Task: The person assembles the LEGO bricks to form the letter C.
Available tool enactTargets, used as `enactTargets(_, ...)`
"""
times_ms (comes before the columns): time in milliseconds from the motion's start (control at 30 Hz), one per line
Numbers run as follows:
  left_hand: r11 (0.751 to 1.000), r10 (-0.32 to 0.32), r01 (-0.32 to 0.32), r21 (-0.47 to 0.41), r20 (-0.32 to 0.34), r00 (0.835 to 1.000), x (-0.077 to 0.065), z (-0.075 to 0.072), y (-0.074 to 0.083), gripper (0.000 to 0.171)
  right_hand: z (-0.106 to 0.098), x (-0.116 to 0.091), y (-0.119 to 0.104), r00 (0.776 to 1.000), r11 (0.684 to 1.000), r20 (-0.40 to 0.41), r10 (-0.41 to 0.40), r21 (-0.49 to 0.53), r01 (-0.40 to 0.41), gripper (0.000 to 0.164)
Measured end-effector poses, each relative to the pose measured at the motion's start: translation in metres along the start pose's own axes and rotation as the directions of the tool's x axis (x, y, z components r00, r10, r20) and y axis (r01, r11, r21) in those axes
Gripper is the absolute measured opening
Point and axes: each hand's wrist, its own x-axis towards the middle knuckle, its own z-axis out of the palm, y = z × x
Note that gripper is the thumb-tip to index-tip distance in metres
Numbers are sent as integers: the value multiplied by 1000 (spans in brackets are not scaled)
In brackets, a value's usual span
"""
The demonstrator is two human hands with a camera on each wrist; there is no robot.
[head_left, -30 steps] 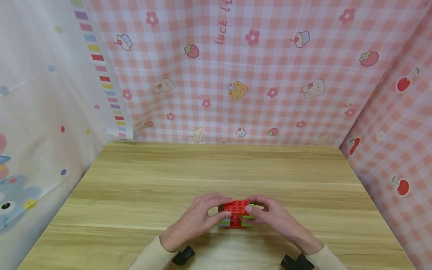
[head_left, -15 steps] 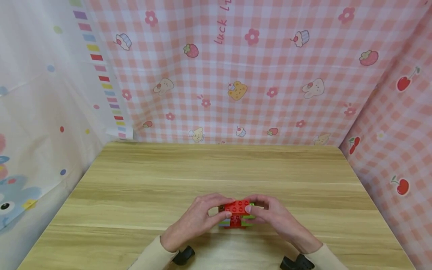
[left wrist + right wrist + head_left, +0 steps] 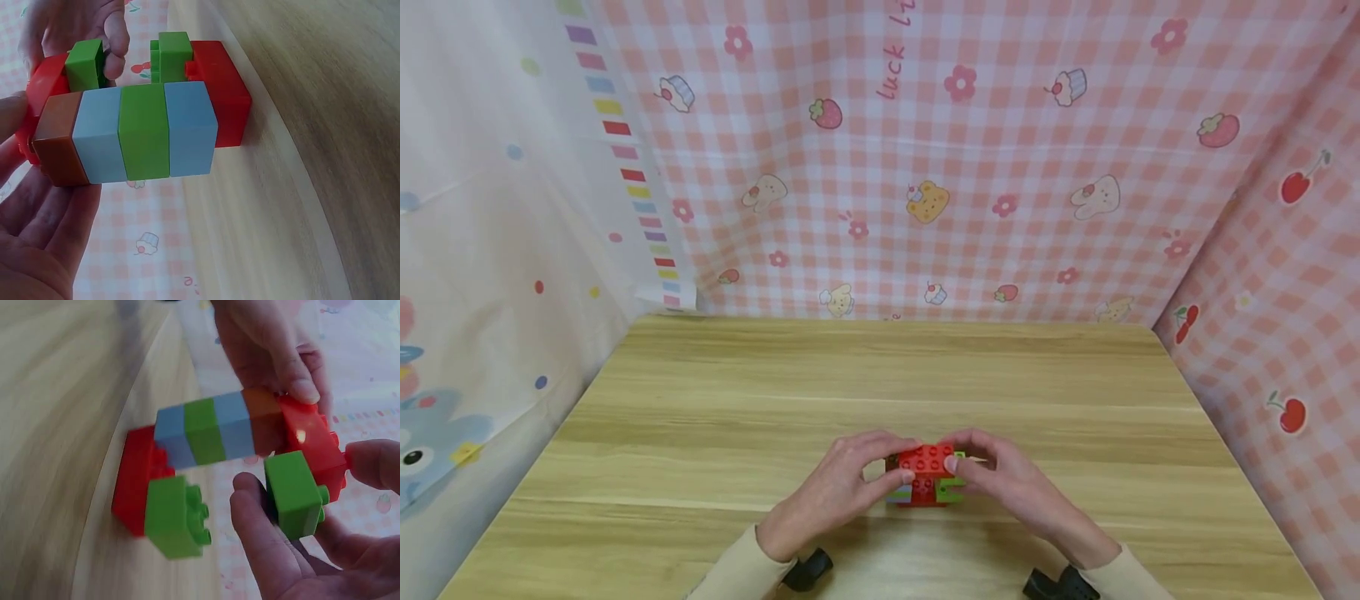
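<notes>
A toy-brick frame stands on the table near its front. At its bottom lies a red brick [image 3: 225, 94]. A column of blue, green [image 3: 145, 131], blue and brown [image 3: 59, 139] bricks rises from its left end to a red top brick [image 3: 928, 460]. One green brick [image 3: 172, 515] sits on the base's right end; another green brick [image 3: 294, 494] hangs under the top brick's right part, with a gap between the two. My left hand [image 3: 853, 479] grips the top brick's left end. My right hand [image 3: 1011, 479] pinches its right end, thumb on the studs, fingers beside the upper green brick.
The wood-grain table [image 3: 775, 375] spreads around the bricks. A pink checked cloth [image 3: 880, 167] hangs behind it, with more cloth on both sides. Black straps [image 3: 808, 569] are on the wrists.
The right hand's lower fingers have drawn back slightly, so more of the lower green brick shows. The left hand and the brick frame stay in place.
</notes>
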Motion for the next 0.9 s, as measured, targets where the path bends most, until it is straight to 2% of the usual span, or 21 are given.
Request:
enactTargets(100,1000,-16,16,8,2,1000,0,1,-2,39,1,-2,1,998,983,-48,-51,-176,41,48)
enactTargets(200,1000,6,-6,12,2,1000,0,1,-4,44,3,-5,2,988,939,-108,-109,-338,67,52)
enactTargets(300,999,34,-34,11,17,999,-2,1,-7,54,2,-9,5,972,875,-144,-185,-475,96,58)
enactTargets(433,1000,10,-10,-10,37,999,-7,0,-9,64,-1,-13,11,938,766,-128,-323,-617,180,60)
enactTargets(500,1000,-9,10,-25,37,999,-9,0,-11,67,-2,-13,13,918,728,-109,-382,-648,227,57)
enactTargets(567,999,-19,20,-39,30,999,-11,0,-12,67,-2,-13,14,902,705,-97,-420,-661,257,52)
enactTargets(667,997,-17,18,-74,15,1000,-12,1,-14,63,-2,-12,14,901,714,-100,-423,-648,263,45)
enactTargets(833,984,-41,36,-176,-30,999,-12,2,-16,53,-5,-9,9,943,798,-121,-309,-573,188,35)
enactTargets(900,977,-62,53,-206,-39,997,-11,2,-17,49,-7,-7,8,954,820,-117,-275,-547,169,34)
